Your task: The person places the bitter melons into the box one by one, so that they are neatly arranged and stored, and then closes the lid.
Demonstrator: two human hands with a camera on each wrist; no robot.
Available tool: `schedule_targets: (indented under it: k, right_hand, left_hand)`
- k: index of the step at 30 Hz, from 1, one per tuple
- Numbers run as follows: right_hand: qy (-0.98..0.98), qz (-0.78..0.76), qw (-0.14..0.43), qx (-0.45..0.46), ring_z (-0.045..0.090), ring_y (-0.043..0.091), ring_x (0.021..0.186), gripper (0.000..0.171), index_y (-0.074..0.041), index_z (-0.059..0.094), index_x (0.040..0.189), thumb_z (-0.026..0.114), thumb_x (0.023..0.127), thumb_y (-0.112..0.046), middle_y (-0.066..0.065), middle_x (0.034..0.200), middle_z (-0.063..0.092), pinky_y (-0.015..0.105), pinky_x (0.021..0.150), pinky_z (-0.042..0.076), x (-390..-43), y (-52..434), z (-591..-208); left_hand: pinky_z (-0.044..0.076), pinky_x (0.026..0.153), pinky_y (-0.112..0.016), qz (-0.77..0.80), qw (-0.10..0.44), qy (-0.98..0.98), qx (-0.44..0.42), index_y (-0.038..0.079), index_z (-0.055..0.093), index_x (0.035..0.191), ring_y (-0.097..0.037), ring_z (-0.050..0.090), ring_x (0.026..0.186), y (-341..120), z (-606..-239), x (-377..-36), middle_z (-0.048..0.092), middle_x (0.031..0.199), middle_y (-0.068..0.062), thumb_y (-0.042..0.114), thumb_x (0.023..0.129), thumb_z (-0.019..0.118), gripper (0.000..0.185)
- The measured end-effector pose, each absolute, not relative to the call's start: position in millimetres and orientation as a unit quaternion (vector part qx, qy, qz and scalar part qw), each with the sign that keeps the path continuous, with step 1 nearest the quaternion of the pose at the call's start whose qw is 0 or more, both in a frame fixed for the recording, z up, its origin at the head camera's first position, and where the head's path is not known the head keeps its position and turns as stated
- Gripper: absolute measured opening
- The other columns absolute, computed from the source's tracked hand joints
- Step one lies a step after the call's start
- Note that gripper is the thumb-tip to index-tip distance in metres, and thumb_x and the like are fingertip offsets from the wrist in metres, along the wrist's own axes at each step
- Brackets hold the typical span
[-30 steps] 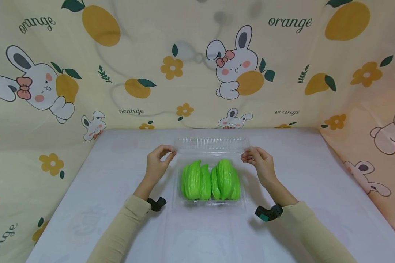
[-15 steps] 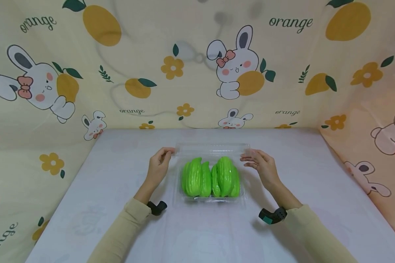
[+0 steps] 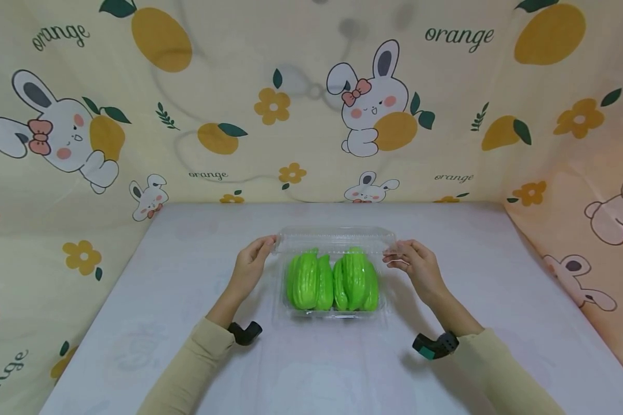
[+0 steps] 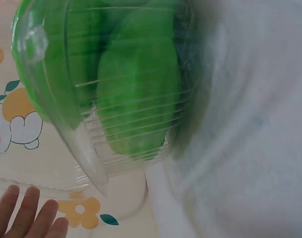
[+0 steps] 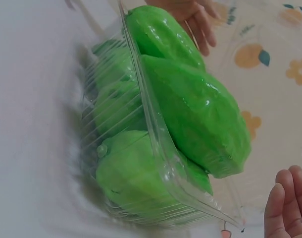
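"orange" lettering [image 3: 459, 36] on backdrop [image 3: 311, 98]

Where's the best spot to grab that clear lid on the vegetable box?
Probably its two side corners, one hand coming in from each side. The clear lid is wide, thin and hinged along the back of the clear box, so one grip would likely twist it. The left hand and right hand sit at those corners.

Only text I can read is "orange", printed in dark script on the backdrop cloth [image 3: 311, 104]: top left, top right, and smaller approx. mid-left and mid-right above the table edge (plus part of one at bottom left, cut off, prob. the same word). Nothing legible on the clear box [image 3: 334, 237].
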State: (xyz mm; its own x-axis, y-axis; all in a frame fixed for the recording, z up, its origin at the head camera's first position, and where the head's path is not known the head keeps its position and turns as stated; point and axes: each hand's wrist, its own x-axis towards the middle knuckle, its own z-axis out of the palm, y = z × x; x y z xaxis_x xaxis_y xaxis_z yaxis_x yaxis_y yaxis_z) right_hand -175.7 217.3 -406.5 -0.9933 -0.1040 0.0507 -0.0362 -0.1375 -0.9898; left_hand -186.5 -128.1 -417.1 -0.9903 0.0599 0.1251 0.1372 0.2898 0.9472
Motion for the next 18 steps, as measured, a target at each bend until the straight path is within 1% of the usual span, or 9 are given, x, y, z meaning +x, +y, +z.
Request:
schedule_targets:
  k: [6, 10, 18]
  right_hand:
    - [0.655, -0.753, 0.033, -0.057, 0.067, 0.006, 0.073, 0.025, -0.016, 0.063, 0.083, 0.047, 0.102, -0.019, -0.008, 0.079, 0.072, 0.019, 0.068, 0.056, -170.7, 219.4, -404.9]
    - [0.655, -0.752, 0.035, -0.062, 0.065, 0.005, 0.071, 0.028, -0.016, 0.064, 0.085, 0.043, 0.103, -0.015, -0.008, 0.077, 0.071, 0.018, 0.064, 0.054, -167.4, 220.6, -405.1]
    - [0.653, -0.754, 0.034, -0.063, 0.064, 0.006, 0.07, 0.03, -0.016, 0.065, 0.083, 0.042, 0.102, -0.012, -0.006, 0.077, 0.069, 0.018, 0.063, 0.053, -162.7, 220.7, -405.7]
  left_hand:
    - [0.041, 0.113, -0.048, -0.589, 0.023, -0.805, -0.064, 0.003, 0.059, 0.129, -0.03, 0.053, 0.132, -129.4, -415.3, -183.6, 0.06, 0.135, -0.016, 0.029, 0.103, 0.046, 0.039]
    - [0.041, 0.113, -0.048, -0.59, 0.015, -0.805, -0.066, 0.004, 0.058, 0.13, -0.029, 0.051, 0.133, -130.0, -416.2, -181.8, 0.059, 0.137, -0.015, 0.028, 0.102, 0.047, 0.039]
    - [0.041, 0.113, -0.048, -0.591, 0.016, -0.803, -0.074, 0.002, 0.057, 0.131, -0.031, 0.052, 0.133, -131.1, -419.9, -179.9, 0.059, 0.137, -0.016, 0.025, 0.103, 0.047, 0.038]
